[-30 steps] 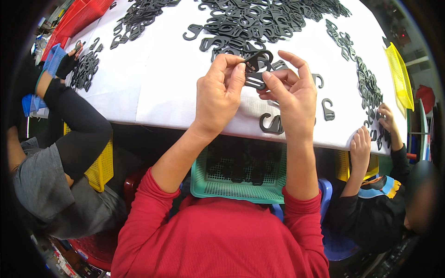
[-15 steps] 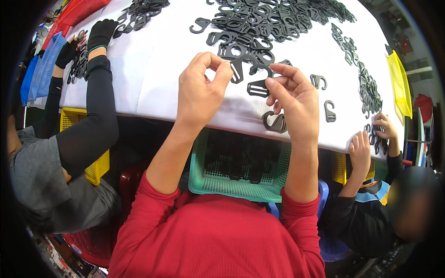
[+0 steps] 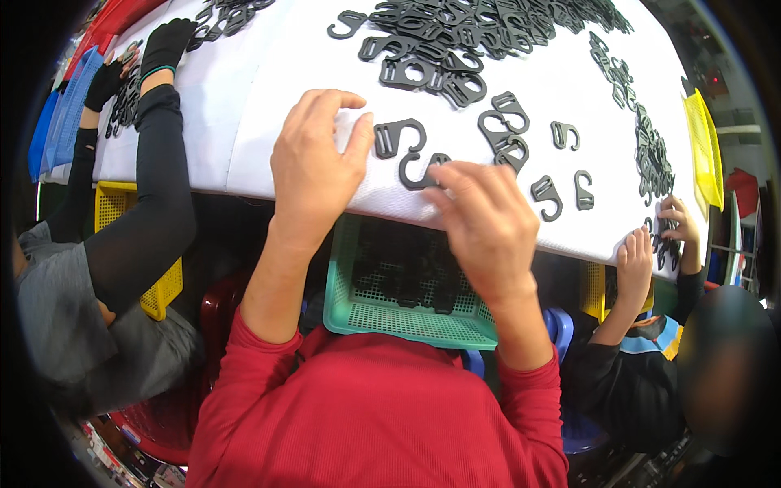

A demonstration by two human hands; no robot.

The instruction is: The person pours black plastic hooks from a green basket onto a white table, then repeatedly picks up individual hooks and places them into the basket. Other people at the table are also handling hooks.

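My left hand [image 3: 316, 167] is over the near table edge with thumb and forefinger apart and nothing between them. Just right of its fingertips lies a black plastic hook buckle [image 3: 387, 140]. My right hand [image 3: 488, 220] is smeared by motion, fingers bent. Its fingertips partly cover a second hook buckle [image 3: 413, 174], and I cannot tell whether they grip it. To the right lie several loose black hooks, one of them near the table edge [image 3: 547, 197]. Farther back spreads a big pile of the same hooks [image 3: 455, 32].
A green basket [image 3: 407, 329] with dark pieces stands below the table edge before me. At left, a co-worker's black-gloved hand [image 3: 168, 45] is near more hooks. At right, another person's hands [image 3: 636, 248] touch a row of hooks [image 3: 651, 154]. A yellow basket [image 3: 704, 150] stands beyond.
Both hands have let go of or moved off the hooks they pinched. The left hand opened and shifted left; the right swung left and lower. Hooks now lie between and beside them.
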